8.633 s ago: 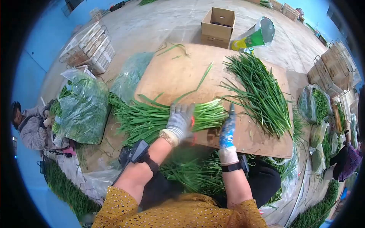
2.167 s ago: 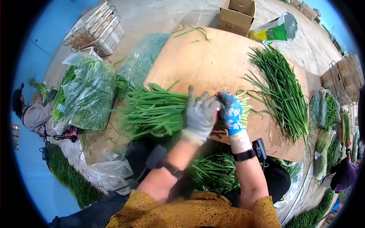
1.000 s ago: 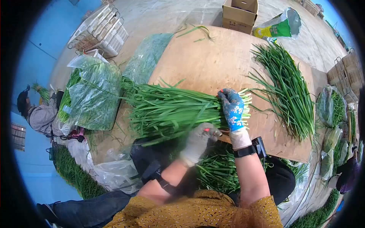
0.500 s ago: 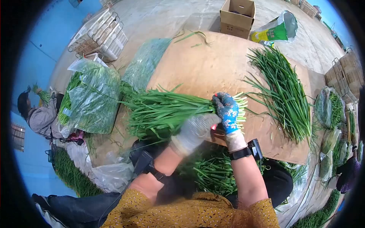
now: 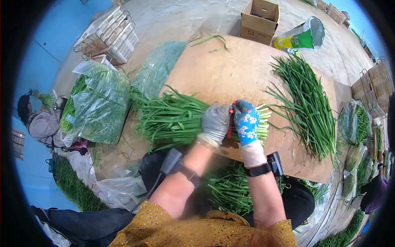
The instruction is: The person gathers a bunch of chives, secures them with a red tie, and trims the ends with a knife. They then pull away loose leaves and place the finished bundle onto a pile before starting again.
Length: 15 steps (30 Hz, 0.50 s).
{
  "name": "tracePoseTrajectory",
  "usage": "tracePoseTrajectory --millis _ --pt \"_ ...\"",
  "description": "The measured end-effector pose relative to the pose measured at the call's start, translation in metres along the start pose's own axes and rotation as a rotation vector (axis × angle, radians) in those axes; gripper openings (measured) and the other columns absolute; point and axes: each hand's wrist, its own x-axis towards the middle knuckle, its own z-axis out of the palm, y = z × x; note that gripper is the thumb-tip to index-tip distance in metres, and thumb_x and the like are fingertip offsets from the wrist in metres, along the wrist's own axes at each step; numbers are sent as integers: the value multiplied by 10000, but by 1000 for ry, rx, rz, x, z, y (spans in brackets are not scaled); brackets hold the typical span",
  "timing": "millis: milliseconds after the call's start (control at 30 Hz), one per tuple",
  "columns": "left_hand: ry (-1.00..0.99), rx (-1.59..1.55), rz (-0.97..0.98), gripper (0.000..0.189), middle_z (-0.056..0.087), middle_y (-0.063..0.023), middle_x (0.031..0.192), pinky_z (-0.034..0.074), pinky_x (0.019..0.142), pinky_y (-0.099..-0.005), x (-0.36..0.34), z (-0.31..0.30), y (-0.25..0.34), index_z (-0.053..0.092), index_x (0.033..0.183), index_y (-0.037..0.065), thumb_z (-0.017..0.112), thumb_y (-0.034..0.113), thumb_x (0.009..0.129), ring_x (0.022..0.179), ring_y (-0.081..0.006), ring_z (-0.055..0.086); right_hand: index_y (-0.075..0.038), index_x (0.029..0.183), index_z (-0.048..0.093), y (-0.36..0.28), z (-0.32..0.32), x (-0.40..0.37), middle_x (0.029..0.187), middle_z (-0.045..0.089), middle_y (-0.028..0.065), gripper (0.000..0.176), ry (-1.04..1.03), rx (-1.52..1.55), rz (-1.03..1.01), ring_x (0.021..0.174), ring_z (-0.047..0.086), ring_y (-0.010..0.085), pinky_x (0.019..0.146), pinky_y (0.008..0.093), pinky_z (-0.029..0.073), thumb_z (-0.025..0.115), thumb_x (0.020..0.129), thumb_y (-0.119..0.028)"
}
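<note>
A thick bundle of green chives (image 5: 175, 117) lies across the near part of a brown board (image 5: 230, 70), cut ends to the right. My left hand (image 5: 215, 122), in a grey glove, clasps the bundle near those ends. Right beside it my right hand (image 5: 245, 122), in a blue flowered glove, also grips the bundle. A red band (image 5: 229, 123) shows between the two hands, around the stems. A loose pile of chives (image 5: 306, 103) lies on the board to the right.
Plastic bags of chives (image 5: 96, 103) sit at the left, with white crates (image 5: 109, 35) behind them. A cardboard box (image 5: 259, 18) and a green-yellow sack (image 5: 300, 39) stand beyond the board. More chives lie in my lap (image 5: 230, 187). A person (image 5: 39, 121) sits at far left.
My left hand came up from the board's near edge and back onto the bundle next to my right hand. The right hand stayed clasped near the cut ends.
</note>
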Motion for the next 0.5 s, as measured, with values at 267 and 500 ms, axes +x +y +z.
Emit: tracePoseTrajectory --millis 267,500 --pt "74 -52 21 123 628 -102 791 473 799 -442 -6 9 -5 612 828 114 516 191 833 754 -297 607 -66 867 662 -4 6 -24 846 644 122 133 218 182 15 773 620 306 682 359 488 657 736 -46" --pt "26 -143 27 129 665 -94 813 349 1049 -439 0 0 7 634 914 114 583 102 796 729 -259 631 -24 868 653 14 -5 -34 812 629 132 124 91 424 25 747 614 289 695 330 484 660 749 11"
